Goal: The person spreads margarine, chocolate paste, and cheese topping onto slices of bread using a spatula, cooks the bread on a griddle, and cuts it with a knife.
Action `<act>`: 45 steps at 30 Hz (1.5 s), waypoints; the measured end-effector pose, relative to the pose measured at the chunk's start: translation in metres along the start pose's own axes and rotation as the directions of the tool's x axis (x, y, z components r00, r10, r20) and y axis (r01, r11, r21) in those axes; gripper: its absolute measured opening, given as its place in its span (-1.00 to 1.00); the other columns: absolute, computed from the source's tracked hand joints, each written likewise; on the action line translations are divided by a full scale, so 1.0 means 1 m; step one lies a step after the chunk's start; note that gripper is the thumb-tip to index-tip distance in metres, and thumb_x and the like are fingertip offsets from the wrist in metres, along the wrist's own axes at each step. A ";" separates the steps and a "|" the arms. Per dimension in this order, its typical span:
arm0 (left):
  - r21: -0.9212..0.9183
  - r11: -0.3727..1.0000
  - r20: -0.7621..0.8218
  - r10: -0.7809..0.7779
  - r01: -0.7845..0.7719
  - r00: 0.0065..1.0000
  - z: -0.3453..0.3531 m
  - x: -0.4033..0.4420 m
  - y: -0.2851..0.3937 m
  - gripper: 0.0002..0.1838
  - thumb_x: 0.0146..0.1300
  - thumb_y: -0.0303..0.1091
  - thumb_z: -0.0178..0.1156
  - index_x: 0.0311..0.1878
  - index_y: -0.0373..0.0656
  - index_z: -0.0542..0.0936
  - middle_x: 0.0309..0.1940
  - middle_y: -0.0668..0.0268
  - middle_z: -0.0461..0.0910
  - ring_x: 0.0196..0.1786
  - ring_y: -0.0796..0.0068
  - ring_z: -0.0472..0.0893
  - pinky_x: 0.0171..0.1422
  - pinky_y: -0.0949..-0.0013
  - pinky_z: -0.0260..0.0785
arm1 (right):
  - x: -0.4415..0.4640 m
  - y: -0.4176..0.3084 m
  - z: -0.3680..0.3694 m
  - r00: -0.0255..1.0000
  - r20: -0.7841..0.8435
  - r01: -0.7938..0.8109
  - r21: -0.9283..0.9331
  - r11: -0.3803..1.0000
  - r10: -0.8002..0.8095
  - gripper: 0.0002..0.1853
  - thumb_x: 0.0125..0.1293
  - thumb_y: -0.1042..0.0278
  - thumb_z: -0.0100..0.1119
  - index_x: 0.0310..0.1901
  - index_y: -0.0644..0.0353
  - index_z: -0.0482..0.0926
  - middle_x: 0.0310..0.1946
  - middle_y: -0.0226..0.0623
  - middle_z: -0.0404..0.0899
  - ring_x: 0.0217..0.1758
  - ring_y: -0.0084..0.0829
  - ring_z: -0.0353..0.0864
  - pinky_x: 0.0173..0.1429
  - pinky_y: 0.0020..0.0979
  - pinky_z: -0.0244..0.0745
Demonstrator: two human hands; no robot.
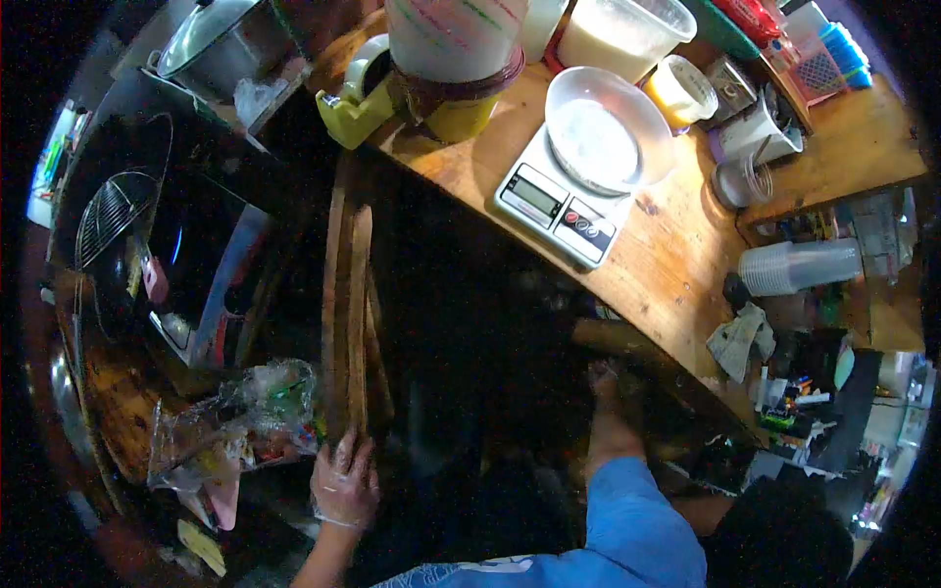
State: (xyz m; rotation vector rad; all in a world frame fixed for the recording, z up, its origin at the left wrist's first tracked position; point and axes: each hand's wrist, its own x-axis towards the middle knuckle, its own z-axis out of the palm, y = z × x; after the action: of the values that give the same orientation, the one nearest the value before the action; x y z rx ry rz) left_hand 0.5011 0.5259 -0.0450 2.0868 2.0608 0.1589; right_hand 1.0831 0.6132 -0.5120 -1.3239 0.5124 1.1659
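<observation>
My left hand (345, 482), in a thin clear plastic glove, is low and left of centre. Its fingers are apart and point forward, at the near end of a narrow wooden plank (359, 323); whether they touch it I cannot tell. Just left of the hand lies a crumpled clear plastic bag (279, 397) with colourful bits in or under it. My right hand is out of view. On the wooden table (667, 260) stands a white kitchen scale (559, 211) carrying a clear bowl (598, 127); its display is too small to read.
A yellow tape dispenser (358, 116), a tub of creamy white contents (627, 34) and a yellow-filled cup (680, 90) stand along the table. Stacked plastic cups (799, 265) lie at right. A lidded pot (221, 49) is upper left. A bare leg (616, 426) reaches beneath the table.
</observation>
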 end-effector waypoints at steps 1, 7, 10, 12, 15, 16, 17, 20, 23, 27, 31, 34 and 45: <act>0.011 1.000 -0.013 -0.005 0.005 1.000 0.000 0.000 -0.001 -0.47 -0.12 -0.47 0.36 0.04 -0.01 0.61 0.25 0.25 0.49 0.02 -0.11 0.54 0.03 0.00 0.52 | 0.003 -0.009 0.007 0.999 -0.009 0.050 -0.010 0.999 -0.050 -0.51 0.39 0.16 0.10 0.29 0.10 0.35 0.27 -0.09 0.40 0.16 0.06 0.49 0.29 0.17 0.39; 0.021 0.999 0.018 0.031 -0.032 0.999 -0.003 0.003 -0.005 -0.46 -0.13 -0.50 0.33 0.04 0.00 0.61 0.21 0.16 0.49 0.02 -0.12 0.53 0.02 -0.03 0.51 | 0.033 -0.045 0.075 0.969 0.090 0.227 0.029 0.974 -0.228 -0.49 0.41 0.11 0.06 0.32 0.10 0.31 0.29 -0.12 0.39 0.19 0.02 0.47 0.30 0.11 0.39; 0.056 0.998 0.055 0.033 -0.036 0.998 -0.007 0.009 0.007 -0.45 -0.12 -0.50 0.33 0.06 -0.01 0.59 0.21 0.14 0.48 0.02 -0.13 0.52 0.03 -0.03 0.49 | 0.042 -0.061 0.087 0.950 0.139 0.279 0.036 0.960 -0.281 -0.47 0.42 0.09 0.03 0.34 0.10 0.29 0.30 -0.13 0.38 0.20 -0.01 0.46 0.30 0.08 0.39; 0.052 0.998 0.032 0.030 -0.031 0.999 0.002 0.007 0.005 -0.48 -0.07 -0.50 0.33 0.07 -0.01 0.58 0.21 0.13 0.48 0.01 -0.15 0.52 0.03 -0.03 0.47 | 0.045 -0.067 0.093 0.940 0.160 0.301 0.037 0.953 -0.303 -0.47 0.43 0.07 0.02 0.35 0.10 0.28 0.30 -0.14 0.37 0.21 -0.02 0.46 0.31 0.06 0.39; 0.085 0.996 0.038 0.028 -0.031 0.999 0.007 0.005 0.004 -0.48 -0.06 -0.51 0.32 0.07 0.00 0.58 0.21 0.13 0.48 0.01 -0.16 0.52 0.03 -0.03 0.46 | 0.045 -0.075 0.101 0.926 0.180 0.331 0.045 0.943 -0.333 -0.45 0.44 0.05 -0.01 0.36 0.11 0.27 0.31 -0.16 0.37 0.22 -0.04 0.45 0.31 0.03 0.38; 0.119 0.993 0.069 -0.003 -0.005 0.998 0.003 0.006 0.008 -0.49 -0.05 -0.51 0.33 0.07 0.01 0.58 0.22 0.14 0.48 0.01 -0.17 0.52 0.03 -0.04 0.46 | 0.042 -0.077 0.103 0.921 0.186 0.339 0.051 0.940 -0.342 -0.45 0.44 0.04 -0.02 0.37 0.11 0.26 0.32 -0.16 0.36 0.23 -0.05 0.44 0.31 0.02 0.38; 0.120 0.993 0.075 -0.010 0.001 0.997 0.004 0.006 0.007 -0.49 -0.05 -0.51 0.33 0.07 0.01 0.58 0.22 0.14 0.48 0.01 -0.17 0.52 0.03 -0.04 0.46 | 0.036 -0.076 0.105 0.917 0.200 0.340 0.055 0.939 -0.344 -0.44 0.45 0.03 -0.02 0.37 0.11 0.25 0.32 -0.17 0.36 0.23 -0.05 0.44 0.31 0.01 0.38; 0.119 0.991 0.049 0.054 -0.059 0.997 0.006 0.004 0.000 -0.45 -0.07 -0.52 0.34 0.09 0.02 0.57 0.25 0.17 0.48 0.04 -0.17 0.53 0.08 -0.03 0.47 | 0.020 -0.071 0.091 0.900 0.225 0.364 0.083 0.928 -0.373 -0.43 0.46 0.01 -0.05 0.39 0.11 0.24 0.33 -0.18 0.35 0.24 -0.07 0.43 0.32 -0.02 0.38; 0.030 0.999 0.049 0.015 -0.017 0.999 0.002 0.005 0.003 -0.43 -0.08 -0.53 0.34 0.10 0.01 0.56 0.25 0.17 0.48 0.06 -0.16 0.53 0.10 -0.04 0.47 | -0.012 -0.052 0.073 0.873 0.280 0.384 0.112 0.916 -0.400 -0.41 0.47 -0.01 -0.07 0.41 0.11 0.22 0.34 -0.20 0.35 0.26 -0.10 0.42 0.32 -0.05 0.38; 0.011 0.998 -0.019 0.060 -0.060 0.998 0.010 -0.004 -0.008 -0.48 -0.03 -0.54 0.32 0.08 0.02 0.59 0.26 0.18 0.48 0.07 -0.14 0.53 0.10 0.00 0.49 | -0.081 -0.017 0.045 0.814 0.361 0.425 0.163 0.890 -0.455 -0.39 0.48 -0.04 -0.10 0.43 0.11 0.20 0.35 -0.22 0.34 0.27 -0.12 0.41 0.33 -0.09 0.38; 0.014 0.992 -0.093 0.123 -0.122 0.988 0.014 -0.009 -0.019 -0.62 0.08 -0.43 0.31 0.02 -0.04 0.61 0.24 0.20 0.50 -0.01 -0.09 0.56 0.05 0.04 0.49 | -0.171 0.030 0.019 0.882 0.237 0.370 0.184 0.911 -0.406 -0.39 0.48 -0.05 -0.07 0.43 0.11 0.20 0.33 -0.25 0.35 0.28 -0.18 0.40 0.30 -0.14 0.40; -0.082 0.994 -0.025 0.067 -0.069 0.997 -0.002 -0.009 -0.011 -0.66 0.14 -0.37 0.29 0.03 -0.03 0.61 0.23 0.21 0.49 -0.05 -0.07 0.55 0.01 0.04 0.49 | -0.239 0.063 0.014 0.947 0.089 0.291 0.165 0.942 -0.308 -0.40 0.43 0.01 0.06 0.39 0.11 0.26 0.29 -0.27 0.40 0.29 -0.23 0.42 0.29 -0.13 0.42; -0.755 0.590 0.221 0.640 -0.287 0.736 -0.112 -0.055 -0.025 -0.38 0.24 -0.22 0.29 0.36 -0.12 0.40 0.18 -0.02 0.55 0.12 0.02 0.61 0.29 0.13 0.43 | -0.631 0.039 0.069 0.683 0.708 0.160 0.095 0.983 -0.180 -0.40 0.27 0.23 0.33 0.31 0.11 0.35 0.21 -0.25 0.50 0.24 -0.27 0.52 0.26 -0.17 0.56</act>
State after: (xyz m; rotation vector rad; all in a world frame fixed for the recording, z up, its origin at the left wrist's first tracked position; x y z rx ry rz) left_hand 0.4514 0.4792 0.0622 1.8644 0.8800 0.3764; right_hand 0.7802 0.4437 0.0213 -0.7641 -0.1748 1.3951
